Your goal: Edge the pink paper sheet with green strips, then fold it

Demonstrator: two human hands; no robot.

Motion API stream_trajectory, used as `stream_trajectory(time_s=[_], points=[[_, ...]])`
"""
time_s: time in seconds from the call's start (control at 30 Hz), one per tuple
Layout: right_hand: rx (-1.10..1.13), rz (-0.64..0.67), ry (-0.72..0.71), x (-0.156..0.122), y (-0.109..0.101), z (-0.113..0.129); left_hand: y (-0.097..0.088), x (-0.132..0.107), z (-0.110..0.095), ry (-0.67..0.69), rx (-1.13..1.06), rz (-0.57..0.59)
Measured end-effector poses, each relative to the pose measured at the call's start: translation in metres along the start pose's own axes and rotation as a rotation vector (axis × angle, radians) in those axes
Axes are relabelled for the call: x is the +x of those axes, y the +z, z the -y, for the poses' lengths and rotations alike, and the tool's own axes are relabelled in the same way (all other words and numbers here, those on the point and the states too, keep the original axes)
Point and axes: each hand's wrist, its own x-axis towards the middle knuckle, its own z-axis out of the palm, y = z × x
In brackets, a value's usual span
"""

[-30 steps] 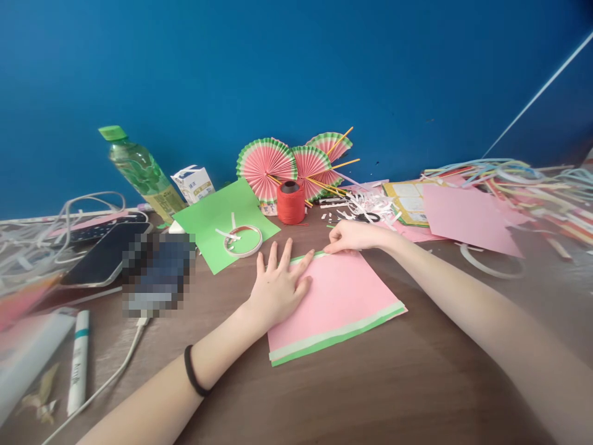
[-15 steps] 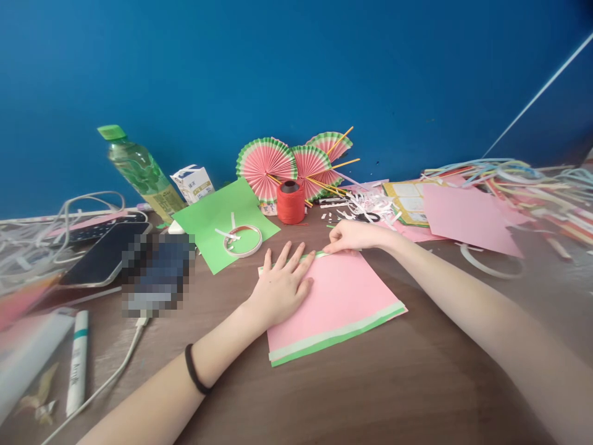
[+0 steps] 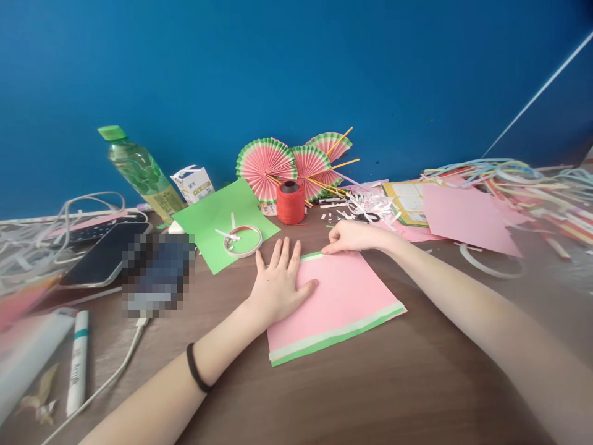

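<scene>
A pink sheet of paper (image 3: 343, 290) with pale and green bands along its near and far edges lies flat on the table. My left hand (image 3: 278, 284) rests on its left side, fingers spread, palm down. At the far edge of the sheet my right hand (image 3: 347, 238) is closed, thumb and fingertips pressed together on the green band. Whether anything thin is pinched there is too small to tell. A roll of white tape (image 3: 243, 253) lies on a green sheet (image 3: 208, 228), left of and beyond my left hand.
Behind stand a red thread spool (image 3: 291, 204) and pleated paper fans (image 3: 266, 170) on sticks. White paper scraps (image 3: 370, 201), scissors (image 3: 368, 217) and pink sheets (image 3: 467, 216) lie at right. A bottle (image 3: 141, 170), a phone (image 3: 109, 253) and a marker (image 3: 78, 361) are at left.
My left hand has shifted slightly to the left, its fingers turned more upright and its thumb spread wider, uncovering more of the far edge. My right hand has barely moved.
</scene>
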Motion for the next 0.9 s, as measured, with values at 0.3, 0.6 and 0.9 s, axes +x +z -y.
stream_trajectory(time_s=[0.3,0.6,0.9], points=[[-0.028,-0.006,0.004,0.000,0.001,0.000,-0.002,-0.002,0.002,0.049,-0.033,-0.006],[-0.081,-0.039,0.027,0.000,0.001,0.000,-0.002,-0.001,0.001,0.031,-0.013,0.013],[0.196,0.195,-0.006,-0.008,-0.014,-0.006,-0.001,-0.002,0.001,0.041,-0.017,-0.009]])
